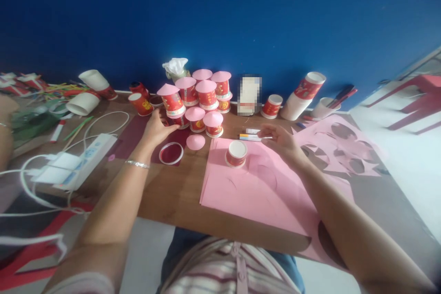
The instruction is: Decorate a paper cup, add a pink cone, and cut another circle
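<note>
My left hand (159, 127) curves around the left side of a red paper cup (182, 121), its thumb across the front and its fingertips partly hidden. Above that cup stands another red cup (172, 102) with a pink paper cone (168, 89) on top. Several more cone-topped cups cluster to the right. Over the ends of two markers (248, 137), my right hand (281, 141) is loosely bent, fingers apart. An upside-down red cup (236, 154) sits on pink paper sheets (234, 193) between my hands. One loose pink cone (195, 142) lies beside a white ring (171, 153).
A white power strip (86, 161) with looping cables lies at left. Cut pink paper scraps (339, 144) spread at right, below a cup of pens (325, 107). Cup stacks (303, 94) and a pixelated object (249, 95) stand along the blue wall. A red stool (409, 101) is at far right.
</note>
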`<state>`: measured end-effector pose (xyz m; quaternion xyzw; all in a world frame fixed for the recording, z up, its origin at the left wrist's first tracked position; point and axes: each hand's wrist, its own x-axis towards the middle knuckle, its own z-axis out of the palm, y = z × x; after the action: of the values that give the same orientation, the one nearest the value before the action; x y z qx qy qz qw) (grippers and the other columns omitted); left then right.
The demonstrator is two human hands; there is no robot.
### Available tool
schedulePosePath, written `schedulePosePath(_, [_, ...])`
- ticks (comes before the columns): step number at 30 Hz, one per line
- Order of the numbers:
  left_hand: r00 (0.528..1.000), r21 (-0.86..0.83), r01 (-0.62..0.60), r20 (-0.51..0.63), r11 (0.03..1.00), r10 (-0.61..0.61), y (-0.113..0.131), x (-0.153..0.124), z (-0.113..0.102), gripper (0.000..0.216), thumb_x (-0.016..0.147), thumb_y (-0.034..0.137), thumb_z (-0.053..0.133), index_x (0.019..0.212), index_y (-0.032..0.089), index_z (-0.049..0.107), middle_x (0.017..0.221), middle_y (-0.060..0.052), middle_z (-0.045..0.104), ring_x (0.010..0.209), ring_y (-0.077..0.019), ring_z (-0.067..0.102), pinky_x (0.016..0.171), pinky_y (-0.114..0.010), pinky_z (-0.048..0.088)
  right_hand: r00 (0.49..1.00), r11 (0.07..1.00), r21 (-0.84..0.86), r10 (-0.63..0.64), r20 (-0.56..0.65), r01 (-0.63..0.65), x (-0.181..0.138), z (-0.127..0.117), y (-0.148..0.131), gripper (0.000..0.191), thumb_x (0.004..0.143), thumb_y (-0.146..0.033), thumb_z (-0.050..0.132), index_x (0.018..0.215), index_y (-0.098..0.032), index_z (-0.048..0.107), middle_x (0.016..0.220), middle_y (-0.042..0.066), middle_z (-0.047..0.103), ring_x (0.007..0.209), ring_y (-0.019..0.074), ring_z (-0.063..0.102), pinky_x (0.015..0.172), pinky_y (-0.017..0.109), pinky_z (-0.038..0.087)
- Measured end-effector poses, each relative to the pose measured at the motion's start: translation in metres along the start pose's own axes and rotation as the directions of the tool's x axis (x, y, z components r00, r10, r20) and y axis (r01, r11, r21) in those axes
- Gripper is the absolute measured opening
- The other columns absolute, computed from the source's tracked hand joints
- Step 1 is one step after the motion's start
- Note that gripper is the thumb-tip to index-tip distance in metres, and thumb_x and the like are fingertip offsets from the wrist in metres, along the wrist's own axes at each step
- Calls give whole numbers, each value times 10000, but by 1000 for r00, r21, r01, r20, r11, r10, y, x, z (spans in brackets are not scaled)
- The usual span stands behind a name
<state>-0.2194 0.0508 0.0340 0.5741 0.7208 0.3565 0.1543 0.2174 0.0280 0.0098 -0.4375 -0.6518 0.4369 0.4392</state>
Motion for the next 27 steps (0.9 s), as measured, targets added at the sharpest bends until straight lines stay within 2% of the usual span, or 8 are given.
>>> schedulePosePath(3, [997,142,-38,-58,989,47,5,-22,-15,804,700,301,884,1399,159,513,1376,-196,665,1197,-343,700,1049,-507,581,1000,999,-52,-13,-28,12,0,0,0,527,860,-492,782,1289,-217,647,1127,114,768,1093,287,737,975,527,619])
schedulePosePath(6, [958,229,-221,-131,948,255,26,-54,-24,493,838,332,773,1281,199,602,1272,-131,698,1132,-286,706,1076,-476,567,999,991,-131,-34,-17,32,0,2,-3,514,865,-492,757,1283,-212,654,1129,117,769,1083,288,742,976,537,626])
schedulePosePath(9, [925,203,-372,3,906,380,53,-83,-20,242,925,377,684,1115,228,670,1103,-66,719,1009,-235,716,986,-391,599,998,977,-202,-58,27,62,0,5,-10,473,892,-471,723,1287,-218,666,1129,112,773,1078,283,746,975,530,638])
schedulePosePath(13, [910,339,-403,244,850,335,71,-96,0,186,942,319,642,1106,260,708,1154,-86,731,1107,-285,690,1000,-402,579,992,957,-268,-87,92,109,-2,7,-20,438,920,-437,699,1307,-234,678,1140,110,774,1071,279,750,981,514,649])
schedulePosePath(17, [862,472,-484,403,737,308,69,-88,16,353,896,252,680,1248,230,693,1313,-135,708,1299,-374,600,1068,-475,539,989,934,-332,-103,105,132,-6,6,-24,438,923,-404,697,1334,-254,675,1138,105,777,1059,289,751,980,538,648])
schedulePosePath(19, [850,482,-503,428,718,308,68,-85,19,423,883,229,686,1304,195,671,1367,-156,687,1330,-387,586,1072,-481,533,990,928,-350,-100,98,129,-9,5,-23,439,921,-378,692,1340,-251,671,1144,107,776,1056,292,752,972,542,649])
schedulePosePath(23, [888,475,-432,372,766,270,74,-82,25,417,943,315,647,1339,183,650,1333,-158,710,1256,-369,650,958,-446,565,993,934,-341,-82,87,107,-11,3,-20,430,905,-333,685,1324,-239,672,1143,112,773,1042,288,756,966,536,651])
schedulePosePath(27, [903,438,-390,353,810,244,80,-74,35,320,956,365,645,1217,186,699,1184,-125,773,1114,-332,721,883,-394,553,993,940,-325,-82,86,106,-8,3,-15,408,894,-343,688,1287,-232,686,1127,113,774,1050,291,752,955,536,655])
